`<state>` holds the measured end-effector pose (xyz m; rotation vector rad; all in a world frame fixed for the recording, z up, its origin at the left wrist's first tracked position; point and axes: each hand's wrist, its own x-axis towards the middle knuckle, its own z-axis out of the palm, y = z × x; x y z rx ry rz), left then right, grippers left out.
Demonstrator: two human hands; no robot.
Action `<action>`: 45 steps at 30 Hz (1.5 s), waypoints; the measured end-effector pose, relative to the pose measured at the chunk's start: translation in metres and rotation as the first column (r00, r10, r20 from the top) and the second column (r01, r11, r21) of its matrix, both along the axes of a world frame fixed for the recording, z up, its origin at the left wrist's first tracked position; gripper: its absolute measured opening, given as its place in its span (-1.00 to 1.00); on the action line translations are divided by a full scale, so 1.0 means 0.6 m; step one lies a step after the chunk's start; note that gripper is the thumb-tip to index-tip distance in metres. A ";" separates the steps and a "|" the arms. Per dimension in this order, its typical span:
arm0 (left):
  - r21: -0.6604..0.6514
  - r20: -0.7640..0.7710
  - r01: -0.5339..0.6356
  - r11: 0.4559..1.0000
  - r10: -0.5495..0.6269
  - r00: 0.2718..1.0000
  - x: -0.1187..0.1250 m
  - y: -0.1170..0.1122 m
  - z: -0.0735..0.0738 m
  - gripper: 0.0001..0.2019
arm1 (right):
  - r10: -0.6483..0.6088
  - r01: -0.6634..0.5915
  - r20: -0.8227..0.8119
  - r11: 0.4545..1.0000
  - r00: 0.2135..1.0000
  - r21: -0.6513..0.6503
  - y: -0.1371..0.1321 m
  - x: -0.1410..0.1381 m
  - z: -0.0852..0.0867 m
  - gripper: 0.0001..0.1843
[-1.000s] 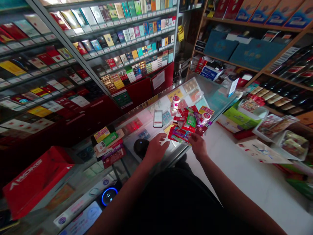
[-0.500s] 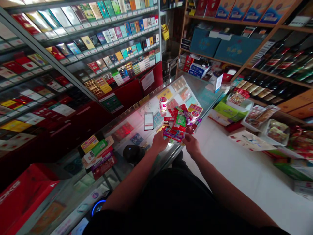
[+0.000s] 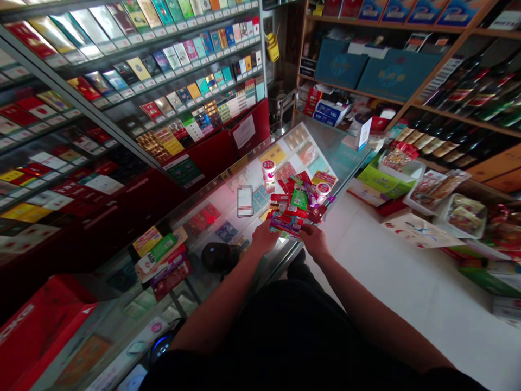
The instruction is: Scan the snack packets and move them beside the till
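Both hands are at the near edge of the glass counter, at either end of a few red and purple candy packs (image 3: 285,223). My left hand (image 3: 264,237) is closed on their left end. My right hand (image 3: 313,240) pinches the right end between thumb and fingers. Just beyond lies a heap of bright wrapped sweets, with a green packet (image 3: 299,199) on top. A pink-and-white tub (image 3: 268,174) stands upright behind the heap on the left, and a round-lidded tub (image 3: 323,190) sits at its right side.
On the glass counter (image 3: 215,201) are a black scanner-like device (image 3: 217,256), a stack of candy boxes (image 3: 163,258) and a red box (image 3: 44,326). Cigarette shelves (image 3: 163,60) line the left; bottles (image 3: 459,103) and food trays (image 3: 464,217) stand at right.
My right hand has moved slightly left, closer to the packs' end. The view has shifted a little; the heap and tubs stay in place on the counter.
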<state>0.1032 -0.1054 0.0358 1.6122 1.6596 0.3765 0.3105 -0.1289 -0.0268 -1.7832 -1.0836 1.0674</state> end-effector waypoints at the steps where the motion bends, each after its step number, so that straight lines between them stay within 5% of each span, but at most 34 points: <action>1: 0.005 -0.021 -0.024 1.000 0.024 1.000 0.000 -0.001 0.003 -0.66 | -0.014 0.014 0.016 1.000 1.000 -0.007 0.001 0.001 0.000 -0.60; 11: 0.038 -0.007 -0.182 0.983 0.182 0.983 -0.013 -0.009 0.006 -0.70 | -0.083 0.084 0.012 0.996 0.996 -0.043 0.004 0.004 0.010 -0.65; 14: 0.040 -0.009 -0.269 0.962 0.269 0.963 -0.019 -0.011 0.016 -0.76 | -0.136 0.131 -0.178 0.991 0.975 -0.042 0.003 -0.001 0.019 -0.63; 19: 0.072 0.117 -0.355 0.932 0.345 0.931 -0.026 -0.019 0.029 -0.85 | -0.208 0.113 -0.546 0.973 0.811 -0.202 -0.001 -0.009 0.042 -0.52; 25: 0.003 0.350 -0.431 0.902 0.403 0.846 -0.031 -0.028 0.037 -0.75 | -0.162 0.021 -0.687 0.978 0.708 -0.209 -0.007 -0.006 0.071 -0.56; 30: -0.227 0.580 -0.376 0.899 0.434 0.689 -0.043 -0.040 0.071 -0.68 | -0.062 -0.050 -0.747 0.991 0.662 -0.126 0.000 -0.003 0.098 -0.53; 33: -0.248 0.644 -0.398 0.883 0.458 0.613 -0.055 -0.050 0.099 -0.70 | -0.047 -0.067 -0.764 0.991 0.643 -0.116 0.004 -0.009 0.114 -0.51; 45: -0.043 0.638 -0.569 0.821 0.460 0.617 -0.149 -0.040 0.168 -0.70 | 0.021 -0.053 -0.738 0.998 0.674 -0.019 0.036 -0.097 0.151 -0.55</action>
